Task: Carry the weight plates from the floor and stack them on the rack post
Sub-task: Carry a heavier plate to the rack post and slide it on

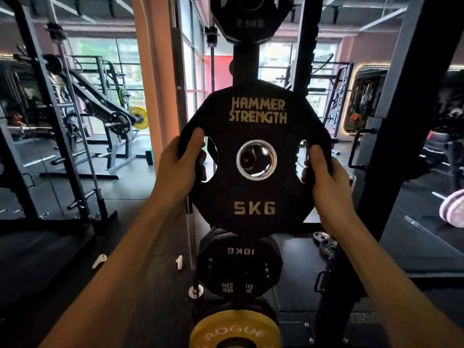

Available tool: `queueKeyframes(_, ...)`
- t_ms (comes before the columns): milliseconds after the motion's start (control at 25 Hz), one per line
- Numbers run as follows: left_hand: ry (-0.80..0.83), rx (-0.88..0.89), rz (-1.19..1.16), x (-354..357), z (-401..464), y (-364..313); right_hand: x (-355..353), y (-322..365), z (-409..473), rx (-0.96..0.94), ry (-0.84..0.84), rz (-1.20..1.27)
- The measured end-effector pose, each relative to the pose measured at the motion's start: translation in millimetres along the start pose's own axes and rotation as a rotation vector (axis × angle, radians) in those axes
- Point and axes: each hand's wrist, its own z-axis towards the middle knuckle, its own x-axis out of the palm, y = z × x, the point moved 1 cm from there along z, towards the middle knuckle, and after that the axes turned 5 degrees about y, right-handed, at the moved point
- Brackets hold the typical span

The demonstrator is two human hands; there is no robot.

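Your left hand and right hand clamp opposite grip slots of black plate, held upright between them, before rack upright, above racked plate.

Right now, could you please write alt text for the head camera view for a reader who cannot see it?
Both hands, left hand and right hand, hold a black 5 kg plate upright by its side grip holes in front of a dark rack upright. Below it sit a 10 kg plate and a yellow plate.
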Motion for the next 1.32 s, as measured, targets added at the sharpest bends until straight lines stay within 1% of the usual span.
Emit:
queueKeyframes(120,0.006,-0.022,0.017,6,29,25,10,-21,29,0.014,-0.02,-0.073)
queueKeyframes(400,0.003,-0.091,-0.01,14,73,85,25,-58,84,0.082,0.001,-0.119)
queueKeyframes(520,0.016,-0.057,0.007,9,89,107,29,-76,100,0.088,0.006,-0.091)
queueKeyframes(720,0.045,-0.034,0.058,9,121,133,35,-91,133,0.079,0.033,-0.065)
queueKeyframes(880,0.064,-0.011,0.045,16,144,148,40,-103,160,0.085,0.079,-0.065)
queueKeyframes(1160,0.067,-0.05,0.043,18,176,169,42,-124,199,0.133,0.154,-0.078)
queueKeyframes(1320,0.051,-0.087,0.062,22,193,175,46,-130,217,0.147,0.167,-0.12)
